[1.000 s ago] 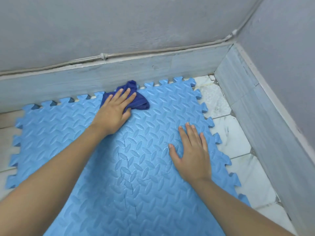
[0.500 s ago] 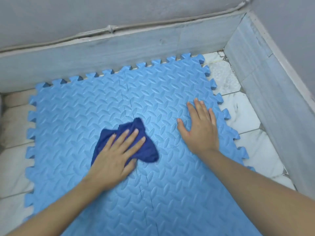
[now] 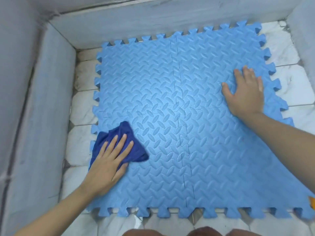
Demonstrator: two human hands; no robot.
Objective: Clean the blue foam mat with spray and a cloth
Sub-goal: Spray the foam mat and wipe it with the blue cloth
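at the far left a grey wall [image 3: 15,82] runs down the side, with a pale skirting board [image 3: 51,103] standing along its foot. between that board and the mat lies a strip of white tiled floor [image 3: 80,138], stained along the grout lines.

the dark blue cloth [image 3: 122,142] sits bunched on the near left part of the blue foam mat [image 3: 170,99], right at the mat's toothed left edge. the left hand [image 3: 109,162] rests flat on top of the cloth, fingers straight and slightly spread, pressing it down onto the foam rather than pinching it; the thumb lies along the cloth's near right side.

the mat itself is made of interlocking tiles with a raised leaf-like pattern; thin seams cross it near the middle. it covers most of the floor, its far edge close to the far skirting board and its near edge toothed over the white tiles.

on the far right part of the mat the right hand [image 3: 245,92] lies palm down, fingers extended and close together, thumb spread out to the left, holding nothing and bearing on the foam. it is well apart from the cloth.

at the near right edge a small orange thing [image 3: 312,202] shows, too cut off to identify. at the near edge of the view, brown shapes are only partly visible.
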